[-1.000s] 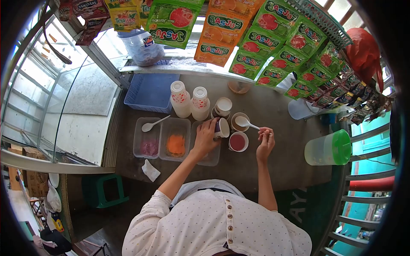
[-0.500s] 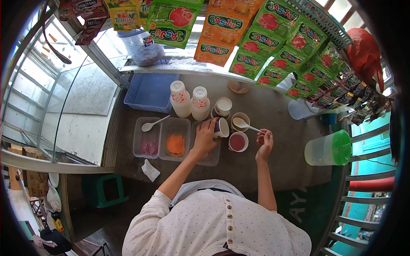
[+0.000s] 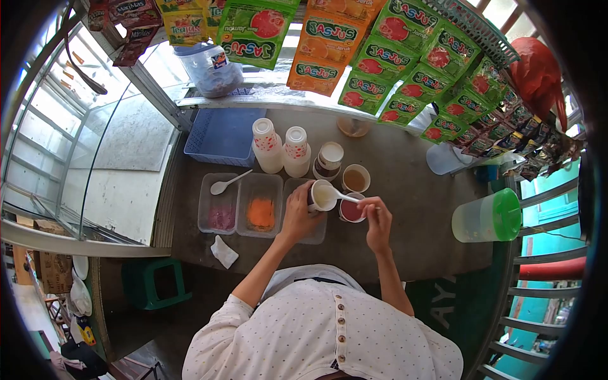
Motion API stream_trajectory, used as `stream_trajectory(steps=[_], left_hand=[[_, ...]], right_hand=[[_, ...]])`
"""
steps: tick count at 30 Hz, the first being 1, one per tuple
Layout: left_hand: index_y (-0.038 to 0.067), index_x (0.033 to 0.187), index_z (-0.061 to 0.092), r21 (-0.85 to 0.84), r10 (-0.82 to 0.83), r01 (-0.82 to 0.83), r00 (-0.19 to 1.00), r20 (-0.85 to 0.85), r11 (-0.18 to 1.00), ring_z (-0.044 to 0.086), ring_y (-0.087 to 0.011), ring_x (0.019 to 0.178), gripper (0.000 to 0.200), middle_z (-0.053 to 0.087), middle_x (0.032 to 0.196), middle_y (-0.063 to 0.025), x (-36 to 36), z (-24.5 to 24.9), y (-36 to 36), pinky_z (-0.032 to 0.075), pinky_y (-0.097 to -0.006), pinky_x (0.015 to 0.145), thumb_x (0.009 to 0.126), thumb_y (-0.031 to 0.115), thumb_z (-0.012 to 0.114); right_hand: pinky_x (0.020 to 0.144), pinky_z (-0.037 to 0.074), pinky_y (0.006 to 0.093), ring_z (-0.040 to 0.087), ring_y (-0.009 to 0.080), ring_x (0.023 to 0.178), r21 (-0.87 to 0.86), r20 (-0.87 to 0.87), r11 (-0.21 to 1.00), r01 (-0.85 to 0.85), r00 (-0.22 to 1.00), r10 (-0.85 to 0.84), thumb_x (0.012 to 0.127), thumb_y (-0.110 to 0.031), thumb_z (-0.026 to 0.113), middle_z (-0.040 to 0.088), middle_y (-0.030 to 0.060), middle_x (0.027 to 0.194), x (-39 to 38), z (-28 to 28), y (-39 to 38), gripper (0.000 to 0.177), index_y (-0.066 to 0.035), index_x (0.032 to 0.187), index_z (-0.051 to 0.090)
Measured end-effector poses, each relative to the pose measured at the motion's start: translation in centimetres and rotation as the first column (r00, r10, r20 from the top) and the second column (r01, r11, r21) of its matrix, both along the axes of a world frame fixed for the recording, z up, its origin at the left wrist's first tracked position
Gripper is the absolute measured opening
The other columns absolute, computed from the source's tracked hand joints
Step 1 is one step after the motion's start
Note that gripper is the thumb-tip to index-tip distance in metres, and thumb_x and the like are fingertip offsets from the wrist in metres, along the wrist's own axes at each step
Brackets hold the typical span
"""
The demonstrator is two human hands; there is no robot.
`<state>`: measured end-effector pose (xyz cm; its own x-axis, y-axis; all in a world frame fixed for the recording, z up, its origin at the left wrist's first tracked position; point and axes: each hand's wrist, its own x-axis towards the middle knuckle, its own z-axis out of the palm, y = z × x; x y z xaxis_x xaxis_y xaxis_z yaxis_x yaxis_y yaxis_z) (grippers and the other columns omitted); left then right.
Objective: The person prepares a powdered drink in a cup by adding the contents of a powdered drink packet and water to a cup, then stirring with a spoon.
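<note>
My left hand (image 3: pixel 300 214) is wrapped round a paper cup (image 3: pixel 323 201), tilted towards me, with something pale inside. In my right hand (image 3: pixel 378 225) is a white plastic spoon (image 3: pixel 349 197), pinched by its handle, with its bowl end at the cup's mouth. Partly behind the spoon and fingers stands a cup of dark red contents (image 3: pixel 351 211). Just beyond is a cup with brownish contents (image 3: pixel 356 179). Under my left wrist lies a clear plastic tub (image 3: pixel 315 237), mostly covered by the hand.
Tubs of orange powder (image 3: pixel 260 214) and pinkish powder (image 3: pixel 221 217) sit left, with a second spoon (image 3: pixel 220 187). Behind are upturned cup stacks (image 3: pixel 296 152), stacked cups (image 3: pixel 330 155) and a blue basket (image 3: pixel 218 142). A green-lidded container (image 3: pixel 487 217) stands right; drink sachets (image 3: pixel 316 50) hang above.
The spoon has moved left and down from over the brownish cup to the held cup. My left hand has turned that cup's mouth more upward and brought it slightly nearer me.
</note>
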<state>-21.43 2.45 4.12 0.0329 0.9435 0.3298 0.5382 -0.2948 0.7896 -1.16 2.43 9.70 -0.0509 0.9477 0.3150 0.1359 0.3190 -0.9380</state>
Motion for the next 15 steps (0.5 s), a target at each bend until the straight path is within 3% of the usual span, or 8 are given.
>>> stream_trajectory(steps=[1, 2, 3, 6, 8, 12, 15], left_hand=[[0.007, 0.128, 0.036, -0.001, 0.002, -0.002, 1.0, -0.002, 1.0, 0.049, -0.0319, 0.111, 0.08, 0.051, 0.118, -0.0148, -0.1, 0.1, -0.5, 0.037, -0.0436, 0.093, 0.059, 0.01, 0.077], [0.007, 0.128, 0.036, -0.044, 0.014, -0.008, 0.991, 0.13, 0.999, 0.051, -0.0319, 0.11, 0.08, 0.051, 0.117, -0.015, -0.2, 0.2, -1.0, 0.04, -0.042, 0.091, 0.059, 0.009, 0.077], [0.007, 0.128, 0.035, -0.088, 0.031, -0.008, 0.965, 0.26, 0.996, 0.052, -0.0319, 0.108, 0.08, 0.052, 0.116, -0.0152, -0.4, 0.3, -1.5, 0.043, -0.0403, 0.09, 0.06, 0.007, 0.077], [0.007, 0.128, 0.034, -0.086, 0.038, -0.012, 0.949, 0.313, 0.996, 0.054, -0.0303, 0.107, 0.083, 0.053, 0.115, -0.0146, -1.1, 0.0, -2.8, 0.045, -0.0368, 0.088, 0.058, 0.005, 0.079], [0.007, 0.128, 0.034, -0.081, 0.029, -0.002, 0.941, 0.338, 0.997, 0.054, -0.0297, 0.108, 0.084, 0.053, 0.116, -0.014, -1.3, 0.4, -3.7, 0.045, -0.0369, 0.089, 0.057, 0.006, 0.08], [0.008, 0.127, 0.034, -0.035, -0.007, 0.022, 0.928, 0.374, 0.999, 0.054, -0.0276, 0.108, 0.086, 0.052, 0.118, -0.0126, -1.5, 0.6, -5.0, 0.044, -0.0364, 0.091, 0.056, 0.006, 0.081], [0.008, 0.127, 0.034, -0.05, -0.004, 0.028, 0.906, 0.423, 0.998, 0.054, -0.0264, 0.109, 0.086, 0.052, 0.119, -0.0119, -1.5, 0.9, -5.8, 0.044, -0.0357, 0.092, 0.056, 0.007, 0.082]], right_hand=[[0.067, 0.042, 0.0269, 0.055, 0.0166, 0.071, 0.086, 0.17, 0.989, -0.116, 0.98, 0.1, 0.095, -0.015, 0.044, 0.061, 0.0066, 0.083, -0.3, 0.8, -0.3, 0.02, -0.003, 0.093, 0.06], [0.07, 0.043, 0.0325, 0.057, 0.0247, 0.077, 0.169, 0.288, 0.971, -0.17, 0.951, 0.116, 0.09, -0.01, 0.05, 0.061, 0.0086, 0.086, -0.7, 1.6, -0.5, 0.013, -0.005, 0.096, 0.06], [0.07, 0.043, 0.0325, 0.057, 0.0247, 0.077, 0.165, 0.286, 0.971, -0.171, 0.951, 0.119, 0.09, -0.01, 0.05, 0.061, 0.0086, 0.086, -1.2, 2.2, -0.8, 0.013, -0.005, 0.096, 0.06], [0.07, 0.043, 0.0354, 0.057, 0.0258, 0.081, 0.227, 0.371, 0.934, -0.276, 0.911, 0.179, 0.085, -0.005, 0.054, 0.061, 0.007, 0.09, -2.5, 3.3, -1.4, 0.015, -0.007, 0.099, 0.06], [0.068, 0.042, 0.0357, 0.057, 0.0235, 0.082, 0.258, 0.531, 0.896, -0.362, 0.827, 0.181, 0.081, -0.003, 0.057, 0.06, 0.0053, 0.093, -3.2, 3.6, -2.1, 0.021, -0.01, 0.1, 0.06], [0.066, 0.04, 0.0341, 0.058, 0.0204, 0.082, 0.193, 0.552, 0.86, -0.472, 0.777, 0.302, 0.081, -0.007, 0.06, 0.059, 0.0027, 0.095, -4.1, 3.8, -3.4, 0.019, -0.011, 0.099, 0.06], [0.065, 0.039, 0.0335, 0.058, 0.0191, 0.081, 0.223, 0.56, 0.881, -0.417, 0.795, 0.235, 0.081, -0.008, 0.06, 0.059, 0.0021, 0.095, -4.0, 3.7, -3.9, 0.017, -0.011, 0.097, 0.059]])
